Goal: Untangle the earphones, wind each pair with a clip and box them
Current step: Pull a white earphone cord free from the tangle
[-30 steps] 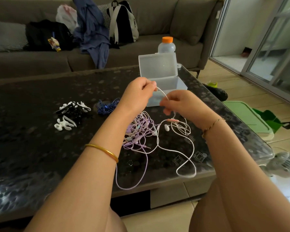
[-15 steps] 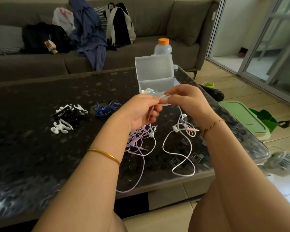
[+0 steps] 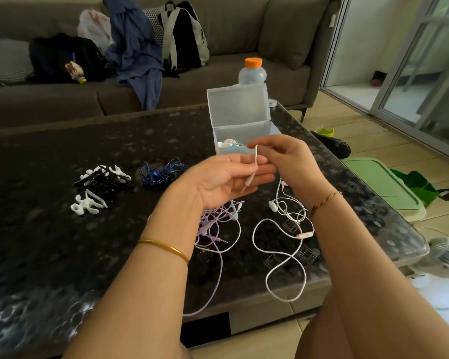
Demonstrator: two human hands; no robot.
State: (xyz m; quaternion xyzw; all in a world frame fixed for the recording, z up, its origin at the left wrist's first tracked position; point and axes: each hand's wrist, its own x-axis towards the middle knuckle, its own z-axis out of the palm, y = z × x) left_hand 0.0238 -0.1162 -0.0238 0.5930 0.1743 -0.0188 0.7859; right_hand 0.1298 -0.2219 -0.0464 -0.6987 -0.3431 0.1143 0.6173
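Plug end up, slack down: snags are the risk.
The right hand (image 3: 288, 161) pinches the white corded earphones (image 3: 255, 155) just behind the jack, between thumb and forefinger; the left hand (image 3: 226, 180) lies palm-up, fingers nearly straight and released, the plug resting loose across them. The rest trails to the dark speckled glass-topped table (image 3: 62, 242) at 5 o'clock, buds in crossed loops by the right wrist. Winding from here could cinch those loops into a knot, or drag them into the lilac earphone tangle (image 3: 213, 221) at 6 o'clock. The unheld plug may slip. The clear hinged plastic box (image 3: 237, 107) stands open at 12 o'clock, black and white plastic clips (image 3: 99, 182) at 9.
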